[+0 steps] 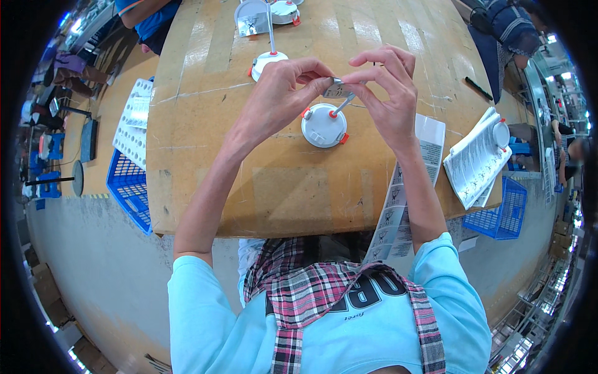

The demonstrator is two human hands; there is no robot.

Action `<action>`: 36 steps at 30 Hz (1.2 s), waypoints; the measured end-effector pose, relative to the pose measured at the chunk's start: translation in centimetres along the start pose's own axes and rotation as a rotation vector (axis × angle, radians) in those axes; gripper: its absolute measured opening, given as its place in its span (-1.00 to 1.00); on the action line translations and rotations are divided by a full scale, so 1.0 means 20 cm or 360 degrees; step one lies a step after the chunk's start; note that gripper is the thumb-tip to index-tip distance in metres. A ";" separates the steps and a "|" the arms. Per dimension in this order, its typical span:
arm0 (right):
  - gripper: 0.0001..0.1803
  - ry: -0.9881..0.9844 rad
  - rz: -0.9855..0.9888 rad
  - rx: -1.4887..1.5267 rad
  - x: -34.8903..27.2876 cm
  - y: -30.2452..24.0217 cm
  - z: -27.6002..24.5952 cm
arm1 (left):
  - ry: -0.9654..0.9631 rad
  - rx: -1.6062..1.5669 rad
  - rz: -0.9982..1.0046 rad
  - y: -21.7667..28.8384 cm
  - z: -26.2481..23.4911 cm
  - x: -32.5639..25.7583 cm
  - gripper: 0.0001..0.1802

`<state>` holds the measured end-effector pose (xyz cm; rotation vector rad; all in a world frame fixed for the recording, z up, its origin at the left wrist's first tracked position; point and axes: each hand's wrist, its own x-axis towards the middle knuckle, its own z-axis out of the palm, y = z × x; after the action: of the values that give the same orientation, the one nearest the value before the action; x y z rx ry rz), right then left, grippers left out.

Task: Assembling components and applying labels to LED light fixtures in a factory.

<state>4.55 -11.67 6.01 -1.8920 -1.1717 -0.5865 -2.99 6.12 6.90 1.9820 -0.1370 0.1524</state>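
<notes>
My left hand (280,93) and my right hand (389,93) meet above the cardboard-covered table (249,187), both pinching a small silvery label (336,89) between their fingertips. Directly below them lies a round white lamp fixture (322,126) with orange clips on its rim and a thin grey cable running up to the label. A strip of printed labels (398,206) lies under my right forearm and hangs over the table's near edge.
More white round fixtures (268,61) and a silvery box (251,19) lie further back. A stack of printed sheets (476,159) rests at the right edge. Blue baskets (128,187) (501,209) stand on both sides, the left with white trays (134,121). Other people sit at the far corners.
</notes>
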 end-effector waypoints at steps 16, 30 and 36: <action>-0.86 -0.0571 -0.0015 0.0349 0.01 0.08 -0.12 | 0.0187 0.0081 -0.0194 -0.28 0.06 0.13 -0.82; -0.67 -0.0324 0.0153 0.0496 0.02 0.05 -0.11 | 0.0208 -0.0155 -0.0137 -0.32 0.12 0.11 -0.82; -0.54 -0.0211 -0.0155 -0.0014 0.01 0.02 -0.09 | 0.0228 -0.0406 -0.0084 -0.34 0.14 0.13 -0.81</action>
<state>5.13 -13.23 7.02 -1.9136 -1.3550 -0.5256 0.90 6.34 0.11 1.7126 -0.0102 0.2308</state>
